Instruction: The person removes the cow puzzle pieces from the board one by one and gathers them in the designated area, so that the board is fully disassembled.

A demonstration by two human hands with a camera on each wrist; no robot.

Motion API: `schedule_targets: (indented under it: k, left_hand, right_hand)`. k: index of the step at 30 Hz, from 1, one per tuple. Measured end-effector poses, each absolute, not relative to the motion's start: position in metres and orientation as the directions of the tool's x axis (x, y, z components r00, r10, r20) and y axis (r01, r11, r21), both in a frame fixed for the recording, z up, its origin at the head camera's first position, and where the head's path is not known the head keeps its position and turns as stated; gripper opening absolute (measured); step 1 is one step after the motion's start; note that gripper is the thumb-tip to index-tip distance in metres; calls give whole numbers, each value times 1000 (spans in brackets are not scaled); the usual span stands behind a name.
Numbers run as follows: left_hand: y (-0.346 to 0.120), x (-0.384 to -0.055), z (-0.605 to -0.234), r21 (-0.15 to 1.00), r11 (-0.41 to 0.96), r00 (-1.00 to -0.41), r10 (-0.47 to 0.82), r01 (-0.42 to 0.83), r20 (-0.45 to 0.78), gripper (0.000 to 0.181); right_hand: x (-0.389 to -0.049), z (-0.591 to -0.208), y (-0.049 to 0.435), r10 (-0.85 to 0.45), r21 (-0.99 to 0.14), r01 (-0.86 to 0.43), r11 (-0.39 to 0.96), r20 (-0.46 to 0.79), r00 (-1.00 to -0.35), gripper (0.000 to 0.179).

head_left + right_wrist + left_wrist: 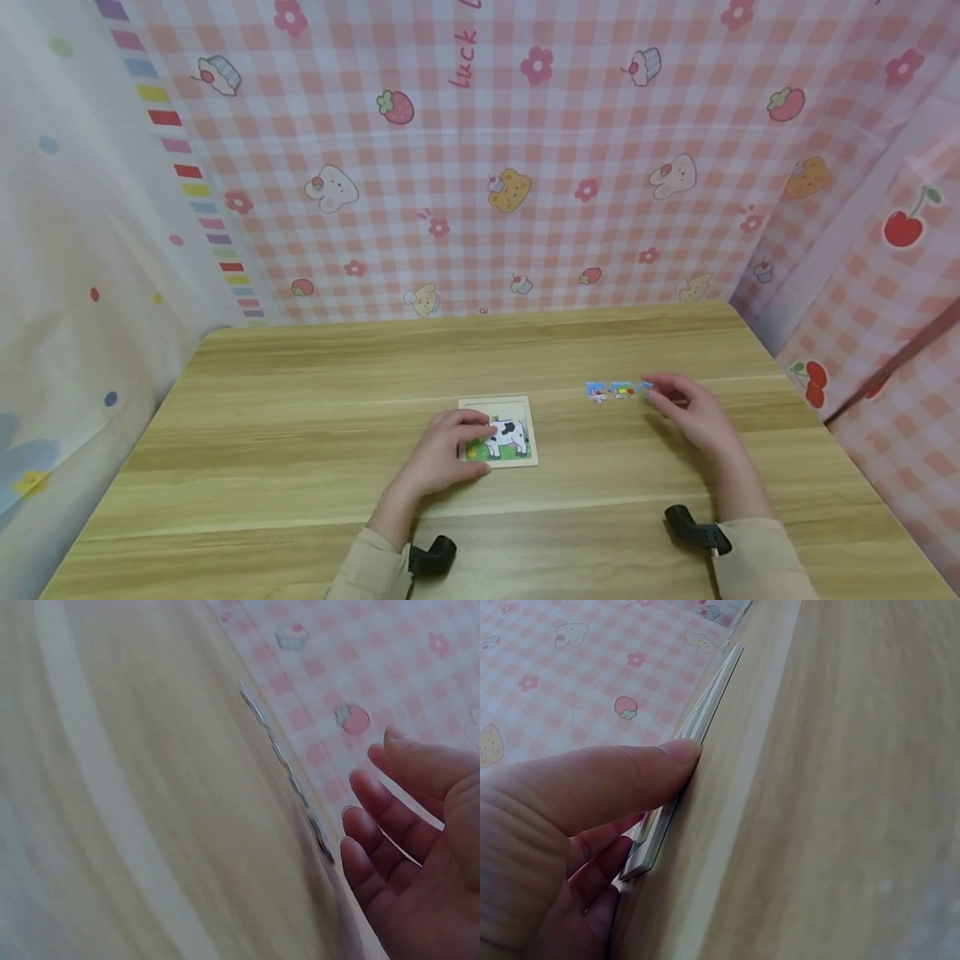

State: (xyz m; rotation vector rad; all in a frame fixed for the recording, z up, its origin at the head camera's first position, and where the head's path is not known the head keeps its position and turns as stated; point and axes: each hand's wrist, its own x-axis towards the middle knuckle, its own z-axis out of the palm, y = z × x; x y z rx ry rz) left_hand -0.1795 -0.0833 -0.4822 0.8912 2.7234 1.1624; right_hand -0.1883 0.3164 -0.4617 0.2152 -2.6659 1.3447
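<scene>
A small square jigsaw puzzle board (533,433) with a pale frame and a black-and-white cow picture (508,438) lies on the table. My left hand (442,454) holds it from the left, fingers over its upper left part. The left wrist view shows the thumb (641,776) against the near edge of the board (718,694). Several blue and coloured puzzle pieces (596,392) lie in a row to the right. Beside the row's right end is my right hand (693,417), fingers loosely bent. In the right wrist view it appears apart from the thin row of pieces (289,772).
The wood-grain table (285,467) spreads around both hands. A pink checked cloth (480,242) hangs behind its back edge, with more cloth at both sides. Each wrist carries a black curved mount (693,531) near the beige sleeve.
</scene>
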Motion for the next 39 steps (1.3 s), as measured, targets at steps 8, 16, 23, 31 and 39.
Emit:
schedule_targets:
  k: [8,16,23,31,39]
  left_hand:
    - [-81,-180,-482,693,532,-836,515,486,190,48]
    - [-82,-182,-482,734,472,-838,488,489,244,54]
    - [-89,-186,-478,724,509,-860,453,465,234,58]
    - [-99,-191,-472,669,588,-867,464,454,180,63]
    - [-100,-192,-470,654,629,-881,456,420,127,68]
  right_hand:
    - [-191,-462,289,-156,-824,-226,520,168,-973,32]
    - [-196,-467,255,-289,-791,-337,510,211,-934,26]
    - [-199,-468,222,-390,-781,-384,493,196,-900,26]
    - [-202,-467,186,-491,-758,-454,468,204,-847,26]
    - [-205,-467,156,-549,-723,-511,465,217,-807,25]
